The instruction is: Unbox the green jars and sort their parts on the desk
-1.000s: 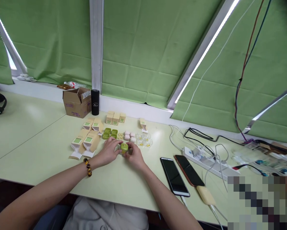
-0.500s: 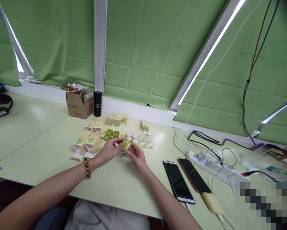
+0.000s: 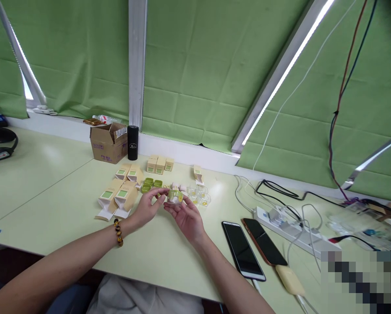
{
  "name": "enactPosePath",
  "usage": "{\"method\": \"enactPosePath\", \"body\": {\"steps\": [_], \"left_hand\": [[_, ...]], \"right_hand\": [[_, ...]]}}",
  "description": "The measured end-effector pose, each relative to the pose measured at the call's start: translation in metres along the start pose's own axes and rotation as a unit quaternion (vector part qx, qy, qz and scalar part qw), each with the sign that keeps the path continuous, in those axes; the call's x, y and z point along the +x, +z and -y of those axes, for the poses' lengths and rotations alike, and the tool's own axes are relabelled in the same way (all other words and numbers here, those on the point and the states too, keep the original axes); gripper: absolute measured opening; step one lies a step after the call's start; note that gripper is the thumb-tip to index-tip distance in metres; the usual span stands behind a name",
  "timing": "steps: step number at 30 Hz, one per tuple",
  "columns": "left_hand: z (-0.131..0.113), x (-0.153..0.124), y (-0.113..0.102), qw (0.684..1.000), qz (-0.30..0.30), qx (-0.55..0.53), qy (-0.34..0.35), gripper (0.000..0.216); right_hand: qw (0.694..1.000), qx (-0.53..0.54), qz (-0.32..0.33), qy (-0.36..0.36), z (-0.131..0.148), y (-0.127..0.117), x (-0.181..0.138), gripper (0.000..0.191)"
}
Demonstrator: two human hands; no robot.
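Observation:
My right hand (image 3: 190, 220), palm turned up, grips a small clear container (image 3: 175, 197) with a green rim and something yellow and pale inside. My left hand (image 3: 150, 207) is at the container's left side, thumb and index finger apart; whether its fingertips touch the container is unclear. Just behind the hands are several small green trays (image 3: 148, 185), pale pink pieces (image 3: 182, 188) and clear cups (image 3: 198, 196) with yellow bits. To the left lie several beige cartons (image 3: 126, 194) with open flaps.
More beige cartons (image 3: 160, 165) stand near the wall, and one opened carton (image 3: 198, 174) sits apart. Behind them are a cardboard box (image 3: 107, 146) and a black tumbler (image 3: 133, 143). On the right lie two phones (image 3: 243, 249), a power strip (image 3: 290, 231) and loose cables.
My right hand has turned palm upward with the container, which is tilted to show its side. My left thumb has come away from it.

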State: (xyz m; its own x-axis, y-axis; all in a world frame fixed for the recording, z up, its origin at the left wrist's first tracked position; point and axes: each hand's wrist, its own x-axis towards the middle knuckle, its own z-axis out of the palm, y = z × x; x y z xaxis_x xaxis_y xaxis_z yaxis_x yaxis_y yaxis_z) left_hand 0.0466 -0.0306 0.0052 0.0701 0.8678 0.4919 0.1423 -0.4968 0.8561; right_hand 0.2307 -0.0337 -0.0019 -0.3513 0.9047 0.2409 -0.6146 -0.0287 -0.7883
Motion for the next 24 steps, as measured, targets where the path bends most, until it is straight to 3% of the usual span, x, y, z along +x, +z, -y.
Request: {"method": "enactPosePath", "body": {"steps": [8, 17, 24], "left_hand": [[-0.015, -0.006, 0.002, 0.997, 0.020, 0.025, 0.066, 0.030], [-0.009, -0.004, 0.001, 0.996, -0.023, 0.053, 0.069, 0.019], [-0.006, -0.005, 0.001, 0.995, -0.020, 0.077, 0.065, 0.020]], "right_hand": [[0.993, 0.108, -0.041, 0.019, 0.007, -0.001, 0.001, 0.015], [0.997, 0.077, -0.022, 0.000, 0.008, 0.002, -0.001, 0.025], [0.998, 0.020, -0.057, -0.032, 0.005, 0.001, 0.000, 0.035]]}}
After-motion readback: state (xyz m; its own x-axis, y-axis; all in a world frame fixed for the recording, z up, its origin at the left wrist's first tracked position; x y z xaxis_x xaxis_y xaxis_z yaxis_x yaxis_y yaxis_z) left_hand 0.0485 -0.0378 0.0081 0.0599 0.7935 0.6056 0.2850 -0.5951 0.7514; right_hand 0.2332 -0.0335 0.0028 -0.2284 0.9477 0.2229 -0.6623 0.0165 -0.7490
